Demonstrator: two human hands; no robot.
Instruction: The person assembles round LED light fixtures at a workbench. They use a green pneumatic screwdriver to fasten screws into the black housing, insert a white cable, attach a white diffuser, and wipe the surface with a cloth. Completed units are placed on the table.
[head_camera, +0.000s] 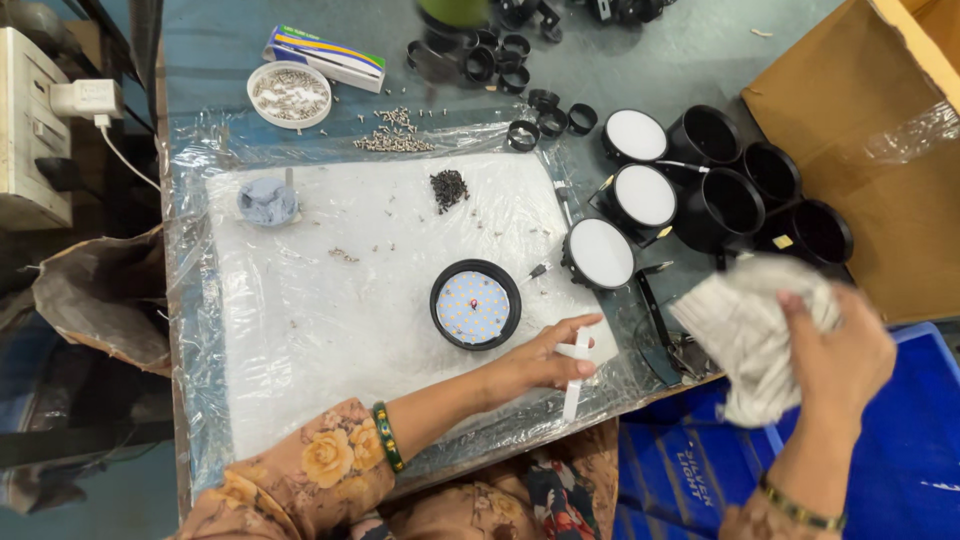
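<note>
Low in the frame's centre, the left hand (540, 362) pinches a slim white plastic tube (575, 385), fingers clamped on it, just right of the round black lamp housing (475, 304) on the plastic-covered bench (300, 330); at lower right, the right hand (835, 365) grips a crumpled grey-white cloth (745, 330)

Floral sleeves (310, 470), green-gold bangles (387, 437)

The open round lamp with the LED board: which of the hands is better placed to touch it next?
Probably the left hand: it rests beside the round lamp, holding a white tube. The right hand is off the table, gripping a cloth.
</note>
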